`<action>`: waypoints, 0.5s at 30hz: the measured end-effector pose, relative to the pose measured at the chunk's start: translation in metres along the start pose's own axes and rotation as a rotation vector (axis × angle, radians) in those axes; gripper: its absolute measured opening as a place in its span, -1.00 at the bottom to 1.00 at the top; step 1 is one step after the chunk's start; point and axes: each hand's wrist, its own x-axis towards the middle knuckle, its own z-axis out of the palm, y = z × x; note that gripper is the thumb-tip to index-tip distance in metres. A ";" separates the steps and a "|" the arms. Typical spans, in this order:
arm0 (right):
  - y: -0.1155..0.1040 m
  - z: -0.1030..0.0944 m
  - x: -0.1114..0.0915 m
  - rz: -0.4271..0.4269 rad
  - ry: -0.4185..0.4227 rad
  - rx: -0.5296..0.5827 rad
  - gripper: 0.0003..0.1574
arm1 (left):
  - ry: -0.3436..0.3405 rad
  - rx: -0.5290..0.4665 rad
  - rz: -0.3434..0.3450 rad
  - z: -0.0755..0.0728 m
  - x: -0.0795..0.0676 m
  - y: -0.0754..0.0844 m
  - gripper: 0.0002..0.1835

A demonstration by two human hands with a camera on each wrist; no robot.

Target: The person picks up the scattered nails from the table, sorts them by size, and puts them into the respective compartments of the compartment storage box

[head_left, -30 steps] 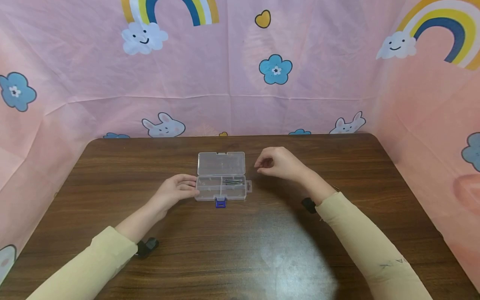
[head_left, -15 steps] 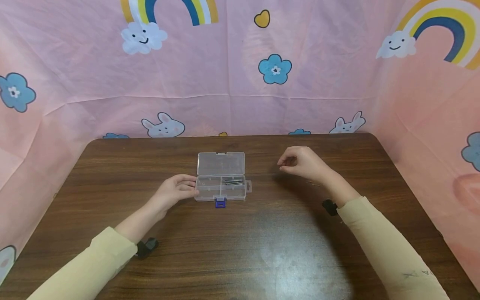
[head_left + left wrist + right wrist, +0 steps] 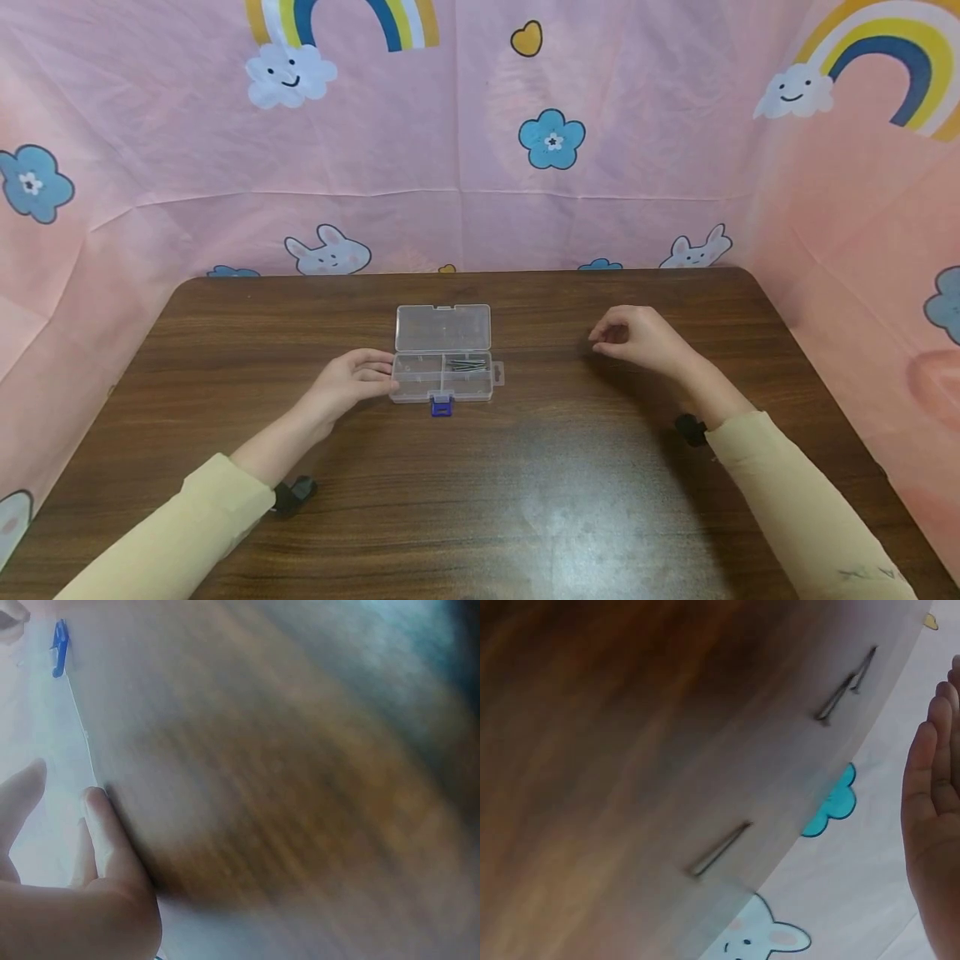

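In the head view a clear plastic compartment box (image 3: 466,395) lies on the table with its lid (image 3: 442,327) folded back. Several thin metal nails (image 3: 468,365) lie in its back right compartment. My left hand (image 3: 343,385) touches the box's left end, fingers fairly straight. Away to the right, my right hand (image 3: 641,337) hovers low over the table, fingers loosely bent, nothing visible in them. The right wrist view shows three loose nails on the tabletop, one nail (image 3: 718,849) apart from a close pair of nails (image 3: 835,698); whether they are threaded is unclear.
A blue latch (image 3: 442,407) hangs off the box's front edge, and a hanging tab (image 3: 498,372) sticks out on its right. The brown wooden table (image 3: 480,500) ends at a pink patterned cloth (image 3: 465,150) behind and at the sides.
My right hand has moved from beside the box out to the right. Loose nails seen near its wrist half a second ago are now hidden in the head view. My left hand and the box stay put.
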 end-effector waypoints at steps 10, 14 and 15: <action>0.013 -0.002 -0.014 0.006 -0.025 0.002 -0.86 | -0.004 -0.005 -0.008 0.001 -0.001 0.002 -0.32; 0.016 -0.003 -0.016 0.022 -0.049 -0.005 -0.88 | -0.003 0.000 -0.009 0.000 -0.002 0.003 -0.32; 0.016 -0.004 -0.017 0.025 -0.058 -0.004 -0.89 | -0.002 0.000 -0.008 0.000 -0.002 0.003 -0.32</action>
